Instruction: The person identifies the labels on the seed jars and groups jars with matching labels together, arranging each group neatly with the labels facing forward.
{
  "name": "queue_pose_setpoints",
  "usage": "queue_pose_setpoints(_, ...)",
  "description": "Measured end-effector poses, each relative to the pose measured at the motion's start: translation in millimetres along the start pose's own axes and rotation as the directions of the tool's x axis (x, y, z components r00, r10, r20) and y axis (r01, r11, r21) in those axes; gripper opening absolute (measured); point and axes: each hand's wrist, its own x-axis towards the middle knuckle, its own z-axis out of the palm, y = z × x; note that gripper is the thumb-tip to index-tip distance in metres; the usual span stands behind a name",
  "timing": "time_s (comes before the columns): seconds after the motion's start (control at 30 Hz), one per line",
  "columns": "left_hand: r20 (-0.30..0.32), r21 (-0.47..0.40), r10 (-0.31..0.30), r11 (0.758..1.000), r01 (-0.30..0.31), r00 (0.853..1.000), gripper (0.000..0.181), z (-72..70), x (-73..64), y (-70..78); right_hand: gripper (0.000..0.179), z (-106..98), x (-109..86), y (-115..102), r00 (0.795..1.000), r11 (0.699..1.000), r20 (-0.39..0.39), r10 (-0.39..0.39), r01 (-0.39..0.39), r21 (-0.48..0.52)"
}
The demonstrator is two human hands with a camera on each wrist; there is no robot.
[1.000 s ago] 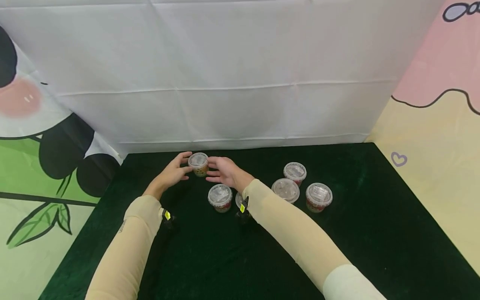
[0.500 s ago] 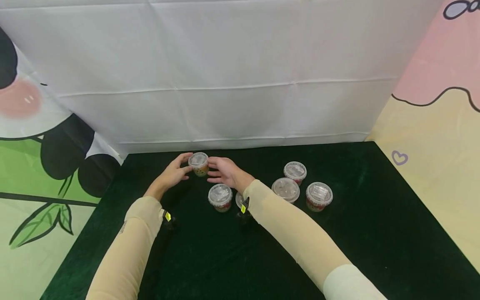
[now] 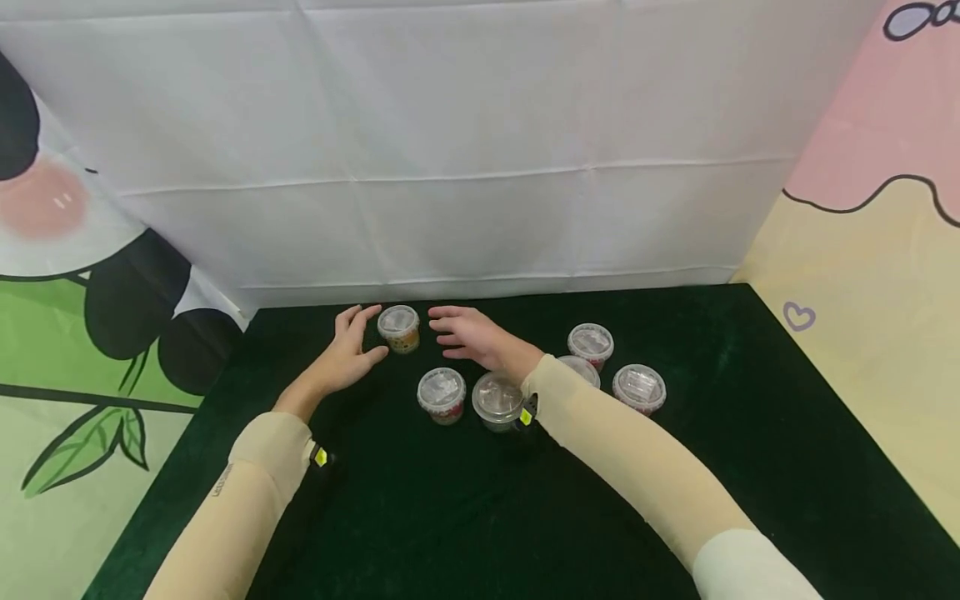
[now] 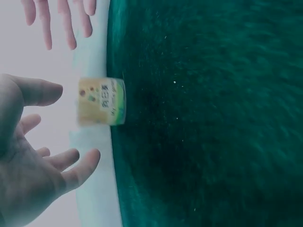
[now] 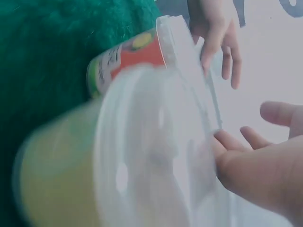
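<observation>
A small lidded cup (image 3: pixel 399 329) with a tan and green label stands upright near the back edge of the table. On its left my left hand (image 3: pixel 341 354) has spread fingers, the fingertips close to the lid. To its right, across a wider gap, is my right hand (image 3: pixel 480 337) with loosely extended fingers. Neither hand holds anything. The left wrist view shows the same cup (image 4: pixel 102 101) beyond the thumb and fingers. Below my right wrist stands a clear-lidded cup (image 3: pixel 497 398), which fills much of the right wrist view.
A red-labelled cup (image 3: pixel 441 393) stands in front of the tan one. Three more lidded cups, including the rearmost cup (image 3: pixel 590 342) and the rightmost cup (image 3: pixel 639 388), sit to the right, one partly behind my right sleeve. A white cloth (image 3: pixel 465 225) hangs behind the dark green table (image 3: pixel 450 517).
Both hands have moved away from the tan-labelled cup, the left one leftward and the right one rightward. The cup stays in place, and the cup by my right wrist shows more fully.
</observation>
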Motion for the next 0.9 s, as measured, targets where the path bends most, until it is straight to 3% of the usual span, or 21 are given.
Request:
queue_pose_setpoints(0.1, 0.003, 0.018, 0.055, 0.998, -0.055, 0.998, 0.071, 1.7, -11.9, 9.8, 0.052, -11.6, -18.1, -2.0, 0.997, 0.982, 0.059, -0.046, 0.056, -0.178)
queue_pose_setpoints(0.17, 0.02, -0.003, 0.088, 0.996, -0.088, 0.996, 0.072, 4.4, -21.0, 15.7, 0.056, -17.5, -31.0, -0.8, 0.989, 0.938, 0.114, -0.094, 0.126, -0.322)
queue_pose_setpoints(0.2, 0.033, -0.018, 0.103, 0.995, -0.102, 0.994, 0.072, 5.9, -25.8, 18.4, 0.059, -19.6, -37.5, 0.1, 0.982, 0.902, 0.148, -0.12, 0.171, -0.398)
queue_pose_setpoints(0.3, 0.085, -0.051, 0.134, 0.99, -0.13, 0.987, 0.072, 12.2, -40.0, 26.4, 0.068, -23.2, -52.2, 4.8, 0.948, 0.738, 0.26, -0.181, 0.306, -0.601)
queue_pose_setpoints(0.4, 0.134, -0.065, 0.142, 0.989, -0.134, 0.981, 0.073, 19.5, -51.2, 33.6, 0.076, -23.3, -62.0, 9.5, 0.916, 0.574, 0.357, -0.184, 0.395, -0.718)
queue_pose_setpoints(0.5, 0.162, -0.072, 0.123, 0.991, -0.113, 0.979, 0.073, 26.7, -59.2, 40.4, 0.08, -21.1, -67.2, 13.2, 0.901, 0.446, 0.403, -0.163, 0.432, -0.784)
queue_pose_setpoints(0.57, 0.173, -0.069, 0.108, 0.993, -0.097, 0.979, 0.073, 31.6, -62.3, 44.2, 0.079, -20.5, -68.1, 15.5, 0.899, 0.397, 0.41, -0.154, 0.437, -0.807)
queue_pose_setpoints(0.67, 0.187, -0.058, 0.085, 0.995, -0.076, 0.979, 0.075, 39.7, -64.9, 47.4, 0.077, -19.5, -68.3, 18.0, 0.903, 0.359, 0.405, -0.142, 0.428, -0.829)
queue_pose_setpoints(0.9, 0.187, -0.016, 0.099, 0.995, -0.098, 0.977, 0.075, 56.4, -67.5, 50.5, 0.071, -17.5, -67.1, 24.2, 0.913, 0.312, 0.384, -0.139, 0.409, -0.858)
